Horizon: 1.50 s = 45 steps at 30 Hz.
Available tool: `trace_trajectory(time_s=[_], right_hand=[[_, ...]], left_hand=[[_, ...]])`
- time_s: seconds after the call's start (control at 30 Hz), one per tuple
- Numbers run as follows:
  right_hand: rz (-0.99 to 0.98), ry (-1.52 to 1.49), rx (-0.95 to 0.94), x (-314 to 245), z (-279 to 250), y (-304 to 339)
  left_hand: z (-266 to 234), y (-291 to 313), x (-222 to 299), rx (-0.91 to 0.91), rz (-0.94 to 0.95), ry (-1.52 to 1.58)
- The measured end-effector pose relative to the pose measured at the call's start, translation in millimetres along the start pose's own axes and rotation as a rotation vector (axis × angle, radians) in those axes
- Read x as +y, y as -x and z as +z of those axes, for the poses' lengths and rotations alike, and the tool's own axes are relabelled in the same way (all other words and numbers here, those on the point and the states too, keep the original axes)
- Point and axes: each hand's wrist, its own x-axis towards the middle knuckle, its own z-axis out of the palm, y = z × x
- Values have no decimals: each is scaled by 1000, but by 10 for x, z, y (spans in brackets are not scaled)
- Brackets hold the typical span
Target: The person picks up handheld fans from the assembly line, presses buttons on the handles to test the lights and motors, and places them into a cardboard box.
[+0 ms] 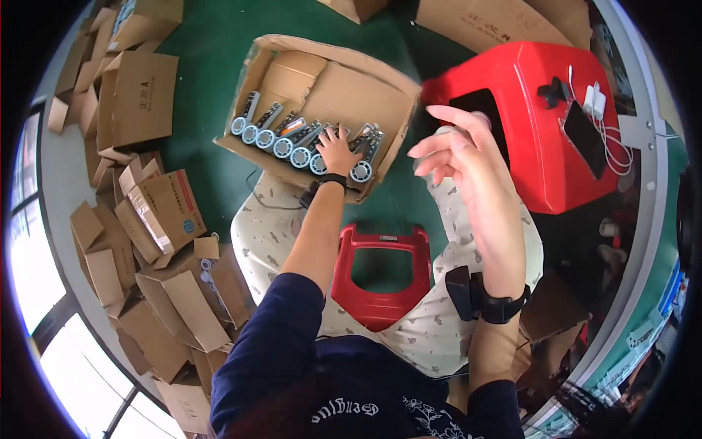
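An open cardboard box [351, 91] sits in front of me. Along its near side lies a row of several slim devices [283, 148] with light-blue, slotted round ends and dark and grey bodies. My left hand [338, 152] reaches into the box, its fingers spread over the devices toward the right end of the row. It covers part of them, and whether it grips one is hard to see. My right hand [468, 150] is raised to the right of the box, fingers apart and loosely bent, with nothing clearly visible in it. Both wrists wear black bands.
A red stool [541, 154] at the right carries a phone [585, 139] and a white charger [594, 101] with its cable. Another red stool [380, 300] stands between my legs. Cardboard boxes [142, 95] pile up on the left; more lie at the far side.
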Motion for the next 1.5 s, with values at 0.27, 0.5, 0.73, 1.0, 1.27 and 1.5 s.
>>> trace_trajectory(time_s=[0.27,0.5,0.73,1.0,1.27,1.5], right_hand=[[-35,-98,-26,109,-8,-32],[-42,120,-158,290,89,-124],[-226,410,33,587,23,-155],[-239,805,175,815,-251,-26],[-331,931,56,749,-93,-58],[-171,939,171,675,-140,69]], left_hand=[[186,-166,241,-15,-102,133],[171,65,70,218,-45,265],[-1047,445,-281,329,70,457],[-4587,1182,1267,247,834,915],[-5510,1349,3699,443,1297,177],[-4867,940,4555,478,1371,133]])
